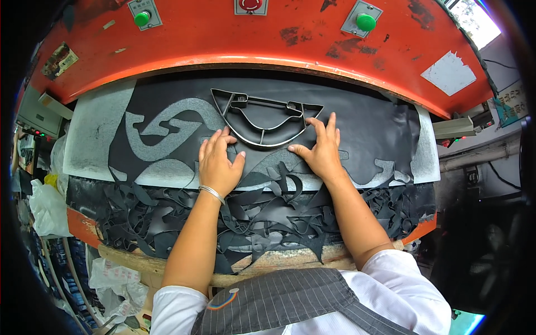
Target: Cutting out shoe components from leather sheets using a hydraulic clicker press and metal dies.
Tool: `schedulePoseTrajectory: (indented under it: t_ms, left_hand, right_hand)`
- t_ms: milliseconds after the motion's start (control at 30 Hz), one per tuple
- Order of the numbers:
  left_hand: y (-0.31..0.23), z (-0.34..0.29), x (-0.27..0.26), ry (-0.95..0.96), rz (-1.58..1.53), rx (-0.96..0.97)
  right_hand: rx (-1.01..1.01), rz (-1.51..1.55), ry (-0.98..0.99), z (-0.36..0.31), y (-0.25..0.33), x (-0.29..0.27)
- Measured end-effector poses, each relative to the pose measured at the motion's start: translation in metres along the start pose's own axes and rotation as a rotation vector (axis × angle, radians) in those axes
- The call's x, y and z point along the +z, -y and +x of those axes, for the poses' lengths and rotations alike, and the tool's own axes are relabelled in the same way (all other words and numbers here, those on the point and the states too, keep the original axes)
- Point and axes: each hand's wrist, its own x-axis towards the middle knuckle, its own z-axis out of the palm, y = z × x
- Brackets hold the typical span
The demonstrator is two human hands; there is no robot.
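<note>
Left hand (219, 166), right hand (324, 152), both spread wide over black sheet (374, 123), beside metal die (262, 132), firm contact unclear

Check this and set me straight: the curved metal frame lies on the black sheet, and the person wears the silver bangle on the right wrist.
The wrist is wrong: the head view shows the silver bangle on the left wrist. The rest stands: the curved metal frame lies on the black sheet.
</note>
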Motion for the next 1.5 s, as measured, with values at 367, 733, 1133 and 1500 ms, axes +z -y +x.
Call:
schedulePoseTrajectory:
  t_ms: [367,733,1133,1500]
  left_hand:
    - [0.004,0.0,0.001,0.058,-0.033,0.015]
    - [0.004,-0.002,0.001,0.059,-0.044,0.023]
    - [-0.001,0.003,0.001,0.068,-0.051,0.008]
    - [0.04,0.024,-0.126,-0.53,-0.474,-0.02]
  right_hand:
    - [-0.154,0.214,-0.047,0.004,-0.018,0.015]
    - [-0.129,0.114,-0.066,-0.007,-0.001,0.021]
    - [-0.289,-0.025,-0.161,-0.01,-0.009,0.019]
    - [-0.393,0.454,-0.663,-0.022,0.041,-0.093]
